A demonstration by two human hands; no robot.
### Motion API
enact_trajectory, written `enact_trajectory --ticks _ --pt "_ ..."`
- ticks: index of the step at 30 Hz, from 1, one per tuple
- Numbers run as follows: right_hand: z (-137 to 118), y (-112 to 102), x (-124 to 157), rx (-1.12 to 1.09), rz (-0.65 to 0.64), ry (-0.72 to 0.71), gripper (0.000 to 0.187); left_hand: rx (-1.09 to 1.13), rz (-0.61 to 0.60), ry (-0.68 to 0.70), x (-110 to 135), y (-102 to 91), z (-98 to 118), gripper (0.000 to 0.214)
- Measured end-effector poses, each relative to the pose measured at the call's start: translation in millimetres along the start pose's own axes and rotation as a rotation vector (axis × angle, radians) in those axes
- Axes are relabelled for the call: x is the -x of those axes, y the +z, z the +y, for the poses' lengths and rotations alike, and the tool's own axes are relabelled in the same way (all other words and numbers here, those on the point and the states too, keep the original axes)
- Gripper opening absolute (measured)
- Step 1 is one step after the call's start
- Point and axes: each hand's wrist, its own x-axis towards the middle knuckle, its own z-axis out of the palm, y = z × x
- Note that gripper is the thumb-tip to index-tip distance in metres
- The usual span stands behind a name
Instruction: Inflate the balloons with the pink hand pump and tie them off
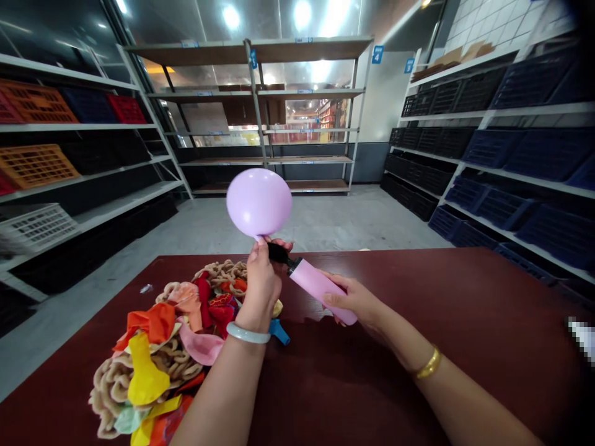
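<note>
A round, inflated light purple balloon [259,202] stands above my left hand [263,272], whose fingers are closed around its neck. Just beside that neck is the black end of a pink hand pump [320,291]; the join between the two is hidden by my fingers. My right hand [353,301] is wrapped round the pump's pink barrel, which slants down to the right above the table. Below and left of my left wrist lies a heap of limp balloons, among them a yellow balloon [146,371] and an orange balloon [151,325].
The heap rests on a beige ropelike coil [114,387] on the dark red table [418,347]. A blue balloon [279,332] lies at its right edge. Shelves with orange crates [39,164] stand left, and shelves with dark blue crates [543,152] right. A metal rack [307,162] stands behind.
</note>
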Motion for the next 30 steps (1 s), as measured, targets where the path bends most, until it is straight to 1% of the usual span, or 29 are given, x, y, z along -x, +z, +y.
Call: enact_trajectory --ticks 3,8,11,14,17,22,24,26,28,30 --pt "4 -3 -1 -0.045 -0.074 0.017 0.079 0.024 0.056 0.035 -3 -4.2 4 0.027" --pt "10 -16 -3 -0.072 -0.214 0.105 0.075 0.012 0.156 0.153 -24 -27.8 29 0.02" --pt "12 -27 -2 -0.107 -0.315 0.16 0.073 0.028 0.192 0.225 -34 -39.1 46 0.016" --pt "13 -35 -2 -0.127 -0.355 0.17 0.071 0.034 0.179 0.214 -37 -41.2 55 0.016" --pt "10 -36 0 -0.119 -0.296 0.13 0.074 0.027 0.103 0.166 -33 -34.3 48 0.019" --pt "4 -29 3 -0.136 -0.19 0.061 0.073 0.018 -0.02 0.07 -9 -9.2 17 0.026" --pt "3 -27 3 -0.158 -0.159 0.043 0.073 0.013 -0.034 0.01 2 1.4 5 0.028" --pt "3 -27 3 -0.168 -0.142 0.034 0.074 0.011 -0.034 -0.021 11 8.8 -2 0.029" --pt "3 -26 2 -0.166 -0.152 0.039 0.075 0.023 -0.028 -0.007 14 11.6 -4 0.029" --pt "4 -25 2 -0.173 -0.18 0.052 0.076 0.042 -0.02 0.022 13 9.9 -2 0.029"
